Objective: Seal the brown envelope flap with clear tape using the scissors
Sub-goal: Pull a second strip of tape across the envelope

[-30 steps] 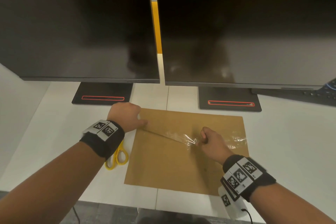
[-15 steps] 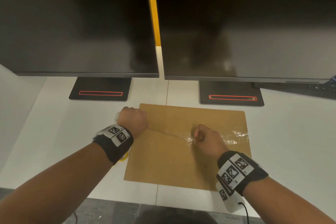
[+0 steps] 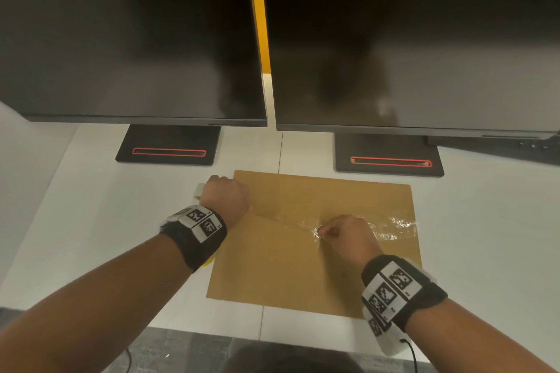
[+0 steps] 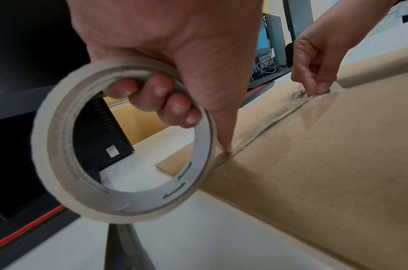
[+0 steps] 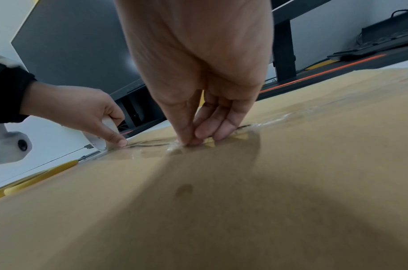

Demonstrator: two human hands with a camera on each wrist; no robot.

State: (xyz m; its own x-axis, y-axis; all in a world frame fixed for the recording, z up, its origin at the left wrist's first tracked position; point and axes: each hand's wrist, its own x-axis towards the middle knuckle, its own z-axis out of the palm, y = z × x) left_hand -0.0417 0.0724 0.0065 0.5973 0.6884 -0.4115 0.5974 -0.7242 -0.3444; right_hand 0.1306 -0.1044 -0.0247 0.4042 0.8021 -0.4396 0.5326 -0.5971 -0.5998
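Note:
A brown envelope (image 3: 281, 263) lies flat on the white desk (image 3: 91, 221). A strip of clear tape (image 3: 285, 219) runs along its flap seam from the left edge to the middle. More crinkled tape (image 3: 394, 225) lies on the seam to the right. My left hand (image 3: 225, 198) grips the tape roll (image 4: 119, 149) at the envelope's left edge, thumb tip down on the seam. My right hand (image 3: 342, 235) pinches the tape at mid-seam, its fingertips (image 5: 191, 138) down on the paper. Yellow scissors (image 5: 36, 179) lie on the desk left of the envelope, mostly hidden under my left forearm in the head view.
Two dark monitors (image 3: 136, 33) hang low over the back of the desk, their black stands (image 3: 168, 145) just behind the envelope. A keyboard (image 3: 515, 150) lies at the far right. The desk's front edge (image 3: 197, 328) is close below the envelope.
My left hand with the roll has slid left and back to the envelope's left edge, stretching the tape flatter along the seam. The right hand has kept its pinch at mid-seam.

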